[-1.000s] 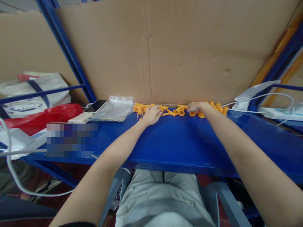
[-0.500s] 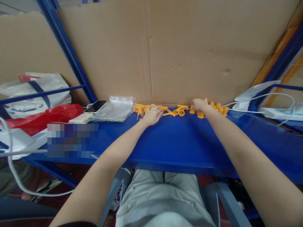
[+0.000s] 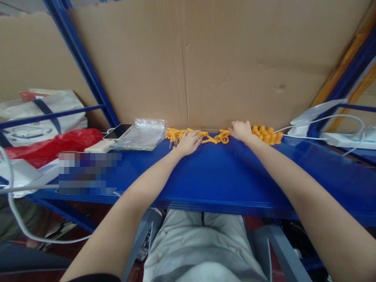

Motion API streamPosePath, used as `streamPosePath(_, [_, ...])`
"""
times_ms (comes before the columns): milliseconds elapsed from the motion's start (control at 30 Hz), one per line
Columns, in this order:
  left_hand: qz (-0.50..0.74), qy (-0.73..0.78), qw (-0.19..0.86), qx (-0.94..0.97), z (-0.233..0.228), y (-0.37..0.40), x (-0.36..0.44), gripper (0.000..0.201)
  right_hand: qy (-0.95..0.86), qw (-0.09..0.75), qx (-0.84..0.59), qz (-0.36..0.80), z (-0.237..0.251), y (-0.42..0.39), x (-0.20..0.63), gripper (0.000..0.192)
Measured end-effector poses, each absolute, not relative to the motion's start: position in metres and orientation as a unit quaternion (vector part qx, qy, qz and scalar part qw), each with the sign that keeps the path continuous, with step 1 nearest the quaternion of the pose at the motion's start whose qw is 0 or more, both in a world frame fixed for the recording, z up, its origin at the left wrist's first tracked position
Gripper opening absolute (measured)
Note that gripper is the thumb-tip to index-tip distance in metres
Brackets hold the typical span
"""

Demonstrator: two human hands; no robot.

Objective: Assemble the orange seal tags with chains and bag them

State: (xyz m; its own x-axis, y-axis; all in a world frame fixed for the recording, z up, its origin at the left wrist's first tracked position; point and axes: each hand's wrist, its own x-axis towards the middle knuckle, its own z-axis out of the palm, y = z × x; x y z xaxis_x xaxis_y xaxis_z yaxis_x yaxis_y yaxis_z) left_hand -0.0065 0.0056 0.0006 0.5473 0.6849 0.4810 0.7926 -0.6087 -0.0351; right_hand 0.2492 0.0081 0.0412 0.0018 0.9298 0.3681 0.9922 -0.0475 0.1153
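1. Trousers (image 3: 202, 239), pale grey, seated; nearest item, below the table edge.
2. Table (image 3: 211, 176), blue, bare in front of the hands.
3. Left hand (image 3: 188, 143), palm down on the orange pile, fingers bent over it; whether they pinch a piece cannot be told. Place unchanged over the last second.
4. Orange pile (image 3: 174, 134), pieces lying with small chains, under and beside the left hand.
5. Round-mouthed pieces (image 3: 225, 139), two, orange, on their sides between the hands, openings facing the wearer.
6. Right hand (image 3: 241, 130), knuckles up, fingers curled, tips hidden; a hold cannot be confirmed. Just shifted leftward, close beside the round-mouthed pieces.
7. Upright orange pieces (image 3: 266, 136), close-set group right of the right hand; more of it shows now that the hand has moved off. Judged meaning: active handling lies with the right hand, the left merely resting.
8. Clear plastic packet (image 3: 143, 135), flat, left of the pile.
9. Cardboard panel (image 3: 235, 58), brown, behind everything.
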Motion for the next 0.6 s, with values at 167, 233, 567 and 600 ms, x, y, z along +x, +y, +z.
streamPosePath(167, [-0.213,-0.424,0.129,-0.871,0.000,0.005,-0.006,0.037,-0.685,0.090,-0.722,-0.014,0.032,0.015,0.226,0.044])
streamPosePath(233, [-0.211,-0.424,0.129,-0.871,0.000,0.005,-0.006,0.038,-0.683,0.114,-0.720,0.051,0.028,0.019,0.225,0.037])
streamPosePath(567, [-0.226,-0.410,0.122,-0.875,-0.002,0.008,-0.006,0.037,-0.678,0.180,-0.712,0.027,0.018,0.021,0.237,0.031])
streamPosePath(600, [-0.225,-0.410,0.122,-0.875,-0.002,0.007,-0.006,0.037,-0.685,0.171,-0.709,0.002,0.019,0.021,0.237,0.034])
